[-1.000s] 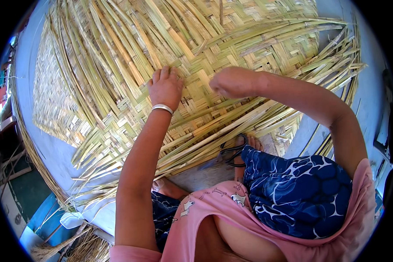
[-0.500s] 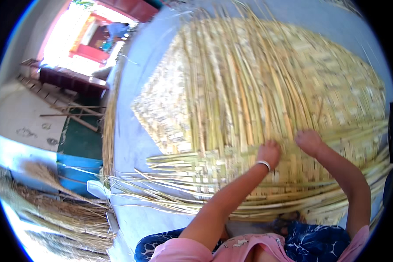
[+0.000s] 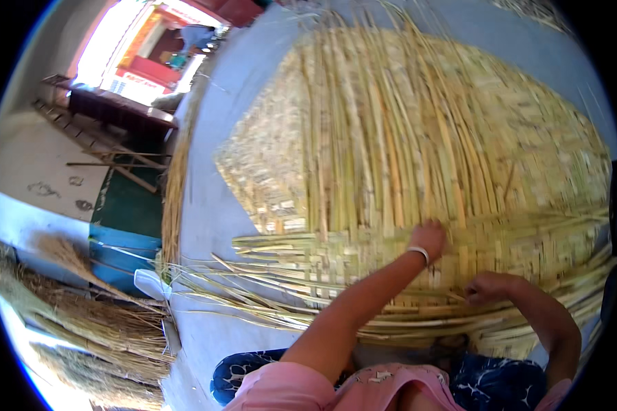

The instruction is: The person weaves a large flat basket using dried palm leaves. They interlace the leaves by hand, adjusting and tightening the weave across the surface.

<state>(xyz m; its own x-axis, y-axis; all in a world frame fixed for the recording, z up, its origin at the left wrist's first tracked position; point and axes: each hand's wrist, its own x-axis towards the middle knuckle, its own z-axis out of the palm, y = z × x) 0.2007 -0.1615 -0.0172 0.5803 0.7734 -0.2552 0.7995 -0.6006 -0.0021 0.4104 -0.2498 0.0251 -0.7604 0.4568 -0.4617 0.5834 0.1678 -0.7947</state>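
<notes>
Left hand (image 3: 428,238) flat on woven mat (image 3: 363,171), fingers together. Right hand (image 3: 485,286) at four o'clock, fingers curled, pinching strips (image 3: 528,308). Red sign (image 3: 158,38) at ten o'clock.

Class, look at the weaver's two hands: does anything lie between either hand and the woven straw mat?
Nothing visible does. The left hand rests directly on the woven straw mat, and the right hand touches its strips near the lower edge.
</notes>
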